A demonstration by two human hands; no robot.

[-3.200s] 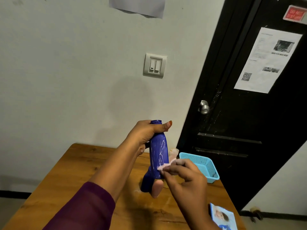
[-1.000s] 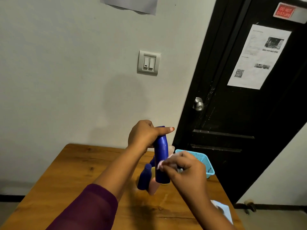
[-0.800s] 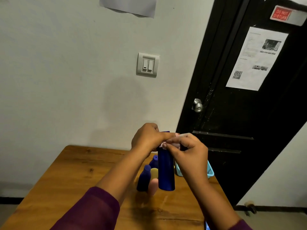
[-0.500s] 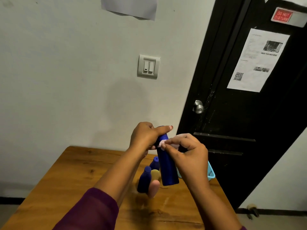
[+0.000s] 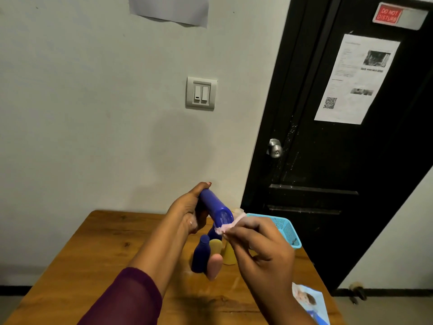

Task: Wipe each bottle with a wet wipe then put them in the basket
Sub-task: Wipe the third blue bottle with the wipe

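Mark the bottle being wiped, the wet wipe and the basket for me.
blue bottle (image 5: 214,205): head view, middle of the raised bottle's body.
wet wipe (image 5: 229,225): head view, the pale strip against the bottle's base.
basket (image 5: 287,231): head view, its light blue mesh side wall.

Dim, flat indoor light. Soft shadow blotch on wall (image 5: 178,146), mid-frame. Black door (image 5: 328,172) swallows detail; small glint on knob (image 5: 274,148), faint sheen on blue bottle (image 5: 216,208). Wide-angle lens leans door edges. Right hand (image 5: 264,249) & wet wipe (image 5: 230,225) slightly blurred.
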